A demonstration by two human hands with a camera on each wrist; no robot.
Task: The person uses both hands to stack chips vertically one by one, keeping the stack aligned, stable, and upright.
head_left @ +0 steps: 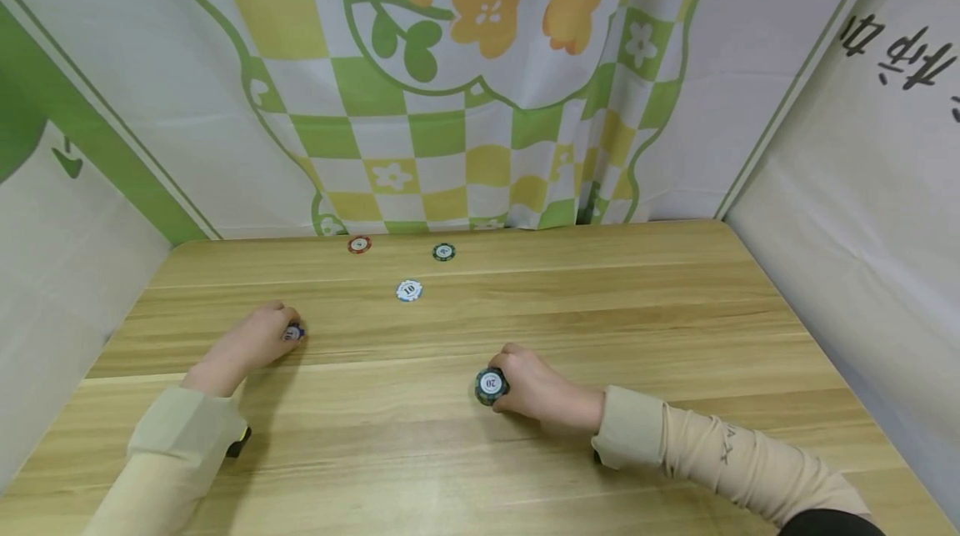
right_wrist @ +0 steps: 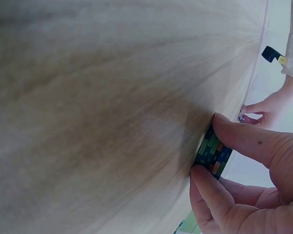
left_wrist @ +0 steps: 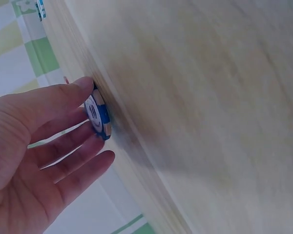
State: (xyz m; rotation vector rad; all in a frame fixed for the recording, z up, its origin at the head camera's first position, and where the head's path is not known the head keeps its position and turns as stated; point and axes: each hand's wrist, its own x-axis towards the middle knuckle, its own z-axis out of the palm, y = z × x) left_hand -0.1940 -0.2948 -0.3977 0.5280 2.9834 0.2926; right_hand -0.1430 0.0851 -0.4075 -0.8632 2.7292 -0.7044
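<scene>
I take the white chip [head_left: 409, 291] marked 10 as my reference point; it lies flat on the wooden table [head_left: 675, 311]. To the left of it, and a little nearer to the person, the left hand [head_left: 262, 338] pinches a blue chip [left_wrist: 98, 114] by its rim, between thumb and fingers. To the right of the white chip, and nearer to the person, the right hand [head_left: 536, 386] grips a chip stack [head_left: 491, 386] by its sides; its top chip is marked 20. Whether the stack touches the table, I cannot tell surely.

In my judgement, the stack asks for more care, because loose layers can slide apart. It would be good to press evenly from both sides, to hold the top face level, and to put the whole bottom down at once before loosening the fingers. The blue chip needs only light pressure at its edge. Both hands should avoid brushing the white chip, and also the red chip [head_left: 359, 244] beyond it to the left and the green chip [head_left: 444, 252] beyond it to the right.
</scene>
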